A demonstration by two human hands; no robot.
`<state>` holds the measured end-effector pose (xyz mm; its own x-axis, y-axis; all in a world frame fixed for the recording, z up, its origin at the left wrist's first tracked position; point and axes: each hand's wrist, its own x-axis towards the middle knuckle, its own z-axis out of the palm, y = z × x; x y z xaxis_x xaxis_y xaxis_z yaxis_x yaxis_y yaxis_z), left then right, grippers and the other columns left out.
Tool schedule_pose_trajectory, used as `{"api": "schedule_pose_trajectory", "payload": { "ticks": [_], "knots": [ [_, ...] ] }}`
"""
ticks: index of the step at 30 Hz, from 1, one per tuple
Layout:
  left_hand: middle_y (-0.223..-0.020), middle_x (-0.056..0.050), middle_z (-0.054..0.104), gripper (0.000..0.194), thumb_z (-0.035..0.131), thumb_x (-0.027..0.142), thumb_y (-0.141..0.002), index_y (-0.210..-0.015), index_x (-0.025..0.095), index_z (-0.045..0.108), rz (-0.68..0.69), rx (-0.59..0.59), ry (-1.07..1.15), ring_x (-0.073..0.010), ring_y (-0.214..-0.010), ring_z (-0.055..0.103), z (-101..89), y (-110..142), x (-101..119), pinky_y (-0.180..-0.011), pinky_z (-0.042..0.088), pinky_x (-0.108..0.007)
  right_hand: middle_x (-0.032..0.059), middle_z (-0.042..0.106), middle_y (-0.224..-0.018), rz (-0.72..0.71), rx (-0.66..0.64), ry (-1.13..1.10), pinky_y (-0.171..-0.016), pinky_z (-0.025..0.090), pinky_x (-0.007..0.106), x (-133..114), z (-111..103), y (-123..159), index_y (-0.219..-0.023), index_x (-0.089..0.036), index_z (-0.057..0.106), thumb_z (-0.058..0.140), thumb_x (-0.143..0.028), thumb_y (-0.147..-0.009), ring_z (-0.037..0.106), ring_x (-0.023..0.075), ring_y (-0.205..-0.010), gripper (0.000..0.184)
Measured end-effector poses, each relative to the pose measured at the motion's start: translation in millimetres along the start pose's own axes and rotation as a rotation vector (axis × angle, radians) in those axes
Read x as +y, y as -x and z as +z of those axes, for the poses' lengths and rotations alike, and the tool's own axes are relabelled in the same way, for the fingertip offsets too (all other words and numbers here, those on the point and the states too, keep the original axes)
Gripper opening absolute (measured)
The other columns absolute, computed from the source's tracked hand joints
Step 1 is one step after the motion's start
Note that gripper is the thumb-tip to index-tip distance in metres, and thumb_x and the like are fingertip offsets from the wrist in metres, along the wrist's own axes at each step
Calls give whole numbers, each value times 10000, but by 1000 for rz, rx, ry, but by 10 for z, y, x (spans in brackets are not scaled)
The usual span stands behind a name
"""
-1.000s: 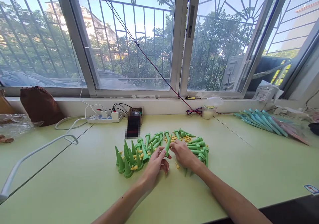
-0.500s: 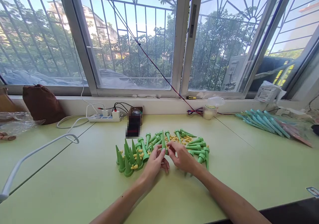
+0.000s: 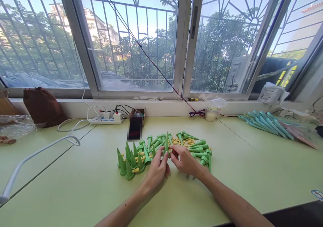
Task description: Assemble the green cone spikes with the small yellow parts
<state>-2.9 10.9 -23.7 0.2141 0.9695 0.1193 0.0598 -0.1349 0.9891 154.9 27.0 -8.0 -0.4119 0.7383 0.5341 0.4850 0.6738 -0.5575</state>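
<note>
My left hand (image 3: 158,168) grips a green plastic cone spike (image 3: 166,144) near its base, tip pointing up and away. My right hand (image 3: 185,159) pinches at the base of the same spike; whatever small piece sits in its fingertips is too tiny to make out. Both hands hover just above the pale green table (image 3: 75,186). Behind them lies a heap of green spikes (image 3: 196,146) mixed with small yellow parts (image 3: 182,141). To the left stands a cluster of upright green cones (image 3: 128,161).
A blurred dark box (image 3: 135,126) and a white power strip (image 3: 106,119) sit by the window sill. A white cable (image 3: 37,153) curves across the left. Teal spikes (image 3: 264,122) lie at the right, a brown bag (image 3: 41,106) at the far left, a small jar (image 3: 211,113) by the sill.
The held spike has swung from lying slanted to standing nearly upright. Both hands have drawn closer together around its base.
</note>
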Motion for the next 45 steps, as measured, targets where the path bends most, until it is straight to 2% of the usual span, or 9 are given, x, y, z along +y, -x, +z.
{"api": "schedule_pose_trajectory", "payload": {
  "ticks": [17,30,40,45],
  "knots": [
    [-485,65,540,564,442,594,-927,-1300,172,409,0,2,-74,-148,-438,507,-31,-4,-59,-461,400,-238,5,572,-724,-49,20,44,-650,387,255,-10,-15,1,-852,-179,592,496,-98,-898,498,147,-655,134],
    [-446,81,505,455,499,581,-899,-1149,202,477,3,10,-39,-149,-398,497,-24,5,24,-424,382,-237,8,548,-682,-47,11,45,-631,372,262,-43,-14,2,-772,-178,585,492,-105,-899,477,151,-638,173],
    [-616,60,566,483,530,619,-864,-1098,198,490,7,-3,51,-113,-389,516,-1,0,72,-394,409,-237,18,602,-728,-41,35,48,-656,385,264,-13,-1,0,-816,-185,599,478,-101,-915,500,156,-654,178],
    [-591,72,541,502,524,625,-861,-1113,193,473,-9,-1,56,-114,-379,503,5,7,86,-383,393,-232,28,632,-752,-26,48,45,-676,400,270,-20,6,3,-857,-182,615,488,-113,-919,536,166,-686,157]
  ]
}}
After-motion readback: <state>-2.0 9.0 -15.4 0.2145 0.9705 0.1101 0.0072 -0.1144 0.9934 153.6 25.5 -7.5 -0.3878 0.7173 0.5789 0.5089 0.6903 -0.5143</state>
